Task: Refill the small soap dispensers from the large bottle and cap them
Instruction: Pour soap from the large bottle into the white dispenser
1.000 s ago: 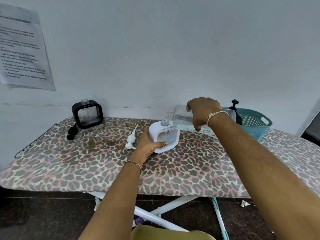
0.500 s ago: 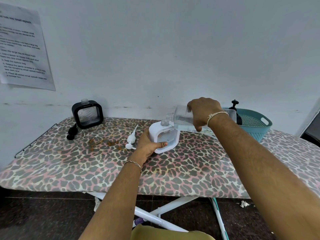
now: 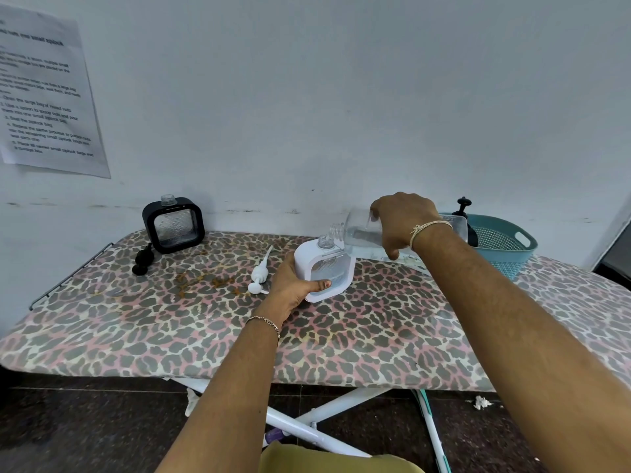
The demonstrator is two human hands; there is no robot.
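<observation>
Pouring mid-frame | right hand fingers wrap tipped large clear plastic bottle | left hand fingers clasp white square soap dispenser | next, likely: level bottle, fit white pump

clear plastic bottle, leopard-print cloth cover
</observation>
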